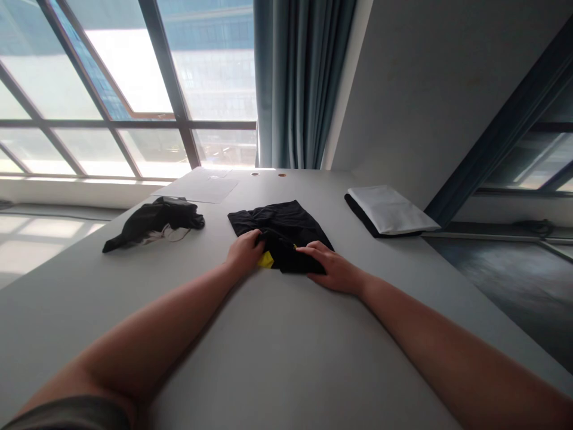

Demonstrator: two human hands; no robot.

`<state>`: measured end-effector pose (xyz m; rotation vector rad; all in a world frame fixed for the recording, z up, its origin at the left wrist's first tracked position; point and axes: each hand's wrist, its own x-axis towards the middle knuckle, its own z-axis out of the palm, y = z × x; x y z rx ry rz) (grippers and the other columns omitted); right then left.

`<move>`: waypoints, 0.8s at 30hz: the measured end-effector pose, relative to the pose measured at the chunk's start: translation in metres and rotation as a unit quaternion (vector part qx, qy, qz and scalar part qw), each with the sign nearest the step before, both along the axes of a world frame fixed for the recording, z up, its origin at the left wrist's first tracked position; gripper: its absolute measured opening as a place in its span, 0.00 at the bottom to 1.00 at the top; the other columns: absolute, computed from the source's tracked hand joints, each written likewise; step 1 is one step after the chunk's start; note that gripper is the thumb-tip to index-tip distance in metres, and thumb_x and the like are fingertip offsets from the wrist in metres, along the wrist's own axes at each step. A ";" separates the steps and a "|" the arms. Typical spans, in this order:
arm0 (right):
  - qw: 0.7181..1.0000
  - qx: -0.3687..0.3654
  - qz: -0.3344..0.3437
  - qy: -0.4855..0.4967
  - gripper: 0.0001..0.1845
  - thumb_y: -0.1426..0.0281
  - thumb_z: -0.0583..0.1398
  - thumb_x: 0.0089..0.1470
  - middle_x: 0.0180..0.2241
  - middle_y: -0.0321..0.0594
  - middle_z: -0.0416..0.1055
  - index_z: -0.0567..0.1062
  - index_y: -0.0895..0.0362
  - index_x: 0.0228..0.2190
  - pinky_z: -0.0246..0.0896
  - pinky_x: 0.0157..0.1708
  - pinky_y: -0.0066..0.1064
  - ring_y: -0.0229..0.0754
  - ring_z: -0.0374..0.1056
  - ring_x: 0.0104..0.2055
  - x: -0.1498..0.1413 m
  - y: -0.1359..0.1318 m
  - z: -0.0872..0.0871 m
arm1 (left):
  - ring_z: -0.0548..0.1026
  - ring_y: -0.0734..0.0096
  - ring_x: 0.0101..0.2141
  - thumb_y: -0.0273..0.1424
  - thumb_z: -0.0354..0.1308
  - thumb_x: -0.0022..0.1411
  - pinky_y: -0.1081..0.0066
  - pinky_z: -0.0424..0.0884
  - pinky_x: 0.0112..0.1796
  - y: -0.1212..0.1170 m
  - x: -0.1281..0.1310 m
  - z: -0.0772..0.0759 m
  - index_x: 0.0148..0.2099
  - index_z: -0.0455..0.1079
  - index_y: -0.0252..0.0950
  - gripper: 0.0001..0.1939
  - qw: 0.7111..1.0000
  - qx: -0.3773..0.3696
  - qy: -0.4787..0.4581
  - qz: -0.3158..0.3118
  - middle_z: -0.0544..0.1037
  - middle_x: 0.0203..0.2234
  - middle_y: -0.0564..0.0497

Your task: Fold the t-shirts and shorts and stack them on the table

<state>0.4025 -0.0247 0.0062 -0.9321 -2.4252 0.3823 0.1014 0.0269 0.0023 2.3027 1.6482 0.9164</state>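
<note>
Head view is showing a black cloth (pixel 290 216) lying crumpled near the middle of the worktop (pixel 277 346), with both hands touching its near side. The left hand (pixel 244 253) is gripping the near left edge, its fingers curling into a bunched fold just above a yellow patch (pixel 266 260). The right hand (pixel 333 267) is lying along the near right edge, fingers reaching over the fabric, thumb standing apart from them; whether that grip is pinching any layer, I cannot tell. Dark folds are partly hiding the left fingertips, and the deep black is swallowing seams and layers. Well apart to the left, a dark bundle (pixel 154 221) is lying in a heap, its shape hard to make out. The view's lower part is cutting off both arms (pixel 156 327).
</note>
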 end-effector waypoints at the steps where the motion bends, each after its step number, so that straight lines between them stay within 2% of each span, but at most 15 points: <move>1: 1.000 0.014 -0.020 0.015 0.33 0.70 0.63 0.59 0.57 0.47 0.65 0.66 0.48 0.64 0.66 0.60 0.43 0.48 0.69 0.57 -0.001 0.001 -0.001 | 0.77 0.57 0.42 0.37 0.53 0.70 0.61 0.73 0.44 0.004 -0.002 -0.001 0.42 0.74 0.40 0.10 1.000 0.008 0.000 0.009 0.79 0.39 0.46; 4: 0.995 0.059 -0.071 0.045 0.25 0.74 0.59 0.59 0.54 0.48 0.65 0.71 0.50 0.57 0.66 0.60 0.45 0.49 0.68 0.57 -0.001 0.004 -0.003 | 0.75 0.54 0.48 0.29 0.54 0.66 0.57 0.72 0.52 0.013 -0.013 -0.002 0.44 0.75 0.40 0.10 0.998 0.037 0.001 0.044 0.78 0.46 0.44; 7: 0.990 0.086 -0.095 0.053 0.18 0.75 0.58 0.59 0.51 0.48 0.67 0.75 0.51 0.50 0.67 0.58 0.45 0.49 0.69 0.54 0.003 0.009 -0.006 | 0.71 0.53 0.56 0.21 0.53 0.58 0.54 0.68 0.57 0.014 -0.024 0.002 0.46 0.76 0.43 0.18 0.995 0.087 0.015 0.039 0.76 0.55 0.47; 9: 0.989 0.082 -0.106 0.059 0.14 0.73 0.58 0.60 0.48 0.47 0.70 0.76 0.52 0.47 0.67 0.56 0.44 0.50 0.70 0.51 0.006 0.012 -0.007 | 0.69 0.54 0.59 0.20 0.53 0.56 0.53 0.64 0.60 0.009 -0.028 0.008 0.45 0.76 0.43 0.19 0.991 0.122 0.042 -0.033 0.76 0.57 0.49; 13: 0.985 0.044 -0.140 0.092 0.11 0.66 0.57 0.64 0.42 0.44 0.76 0.77 0.54 0.44 0.68 0.51 0.40 0.48 0.73 0.46 0.009 0.014 -0.006 | 0.73 0.58 0.55 0.24 0.52 0.60 0.55 0.61 0.61 -0.006 -0.023 0.018 0.45 0.73 0.42 0.14 0.953 0.126 0.094 -0.257 0.79 0.52 0.49; 15: 0.982 0.021 -0.158 0.102 0.13 0.64 0.57 0.64 0.41 0.43 0.78 0.77 0.55 0.44 0.67 0.48 0.37 0.47 0.74 0.43 0.009 0.013 -0.005 | 0.74 0.58 0.52 0.28 0.51 0.64 0.56 0.62 0.59 -0.010 -0.017 0.019 0.43 0.72 0.41 0.10 0.941 0.114 0.102 -0.300 0.79 0.51 0.48; 17: 0.981 -0.008 -0.168 0.101 0.15 0.61 0.55 0.64 0.35 0.40 0.78 0.77 0.56 0.42 0.66 0.42 0.33 0.44 0.73 0.37 0.009 0.013 -0.005 | 0.74 0.57 0.50 0.33 0.52 0.68 0.55 0.64 0.57 -0.011 -0.011 0.016 0.41 0.71 0.39 0.07 0.941 0.105 0.113 -0.303 0.77 0.51 0.46; 20: 0.978 -0.042 -0.180 0.092 0.18 0.57 0.53 0.65 0.27 0.36 0.73 0.77 0.56 0.38 0.61 0.34 0.30 0.41 0.68 0.29 0.007 0.011 -0.004 | 0.74 0.57 0.45 0.39 0.56 0.69 0.57 0.69 0.51 -0.007 -0.009 0.011 0.38 0.69 0.39 0.10 0.949 0.078 0.117 -0.283 0.76 0.46 0.44; 22: 0.978 -0.055 -0.183 0.087 0.19 0.56 0.53 0.64 0.26 0.35 0.72 0.76 0.56 0.37 0.59 0.33 0.30 0.40 0.66 0.29 0.005 0.009 -0.002 | 0.74 0.59 0.42 0.39 0.56 0.69 0.59 0.71 0.47 -0.002 -0.011 0.008 0.40 0.69 0.39 0.09 0.958 0.060 0.098 -0.264 0.75 0.42 0.45; 24: 0.978 -0.065 -0.183 0.079 0.20 0.55 0.53 0.64 0.26 0.35 0.71 0.75 0.56 0.35 0.58 0.34 0.30 0.41 0.66 0.29 0.006 0.009 0.000 | 0.73 0.58 0.42 0.38 0.55 0.69 0.59 0.71 0.47 0.002 -0.015 0.006 0.43 0.69 0.39 0.08 0.963 0.057 0.084 -0.251 0.75 0.41 0.46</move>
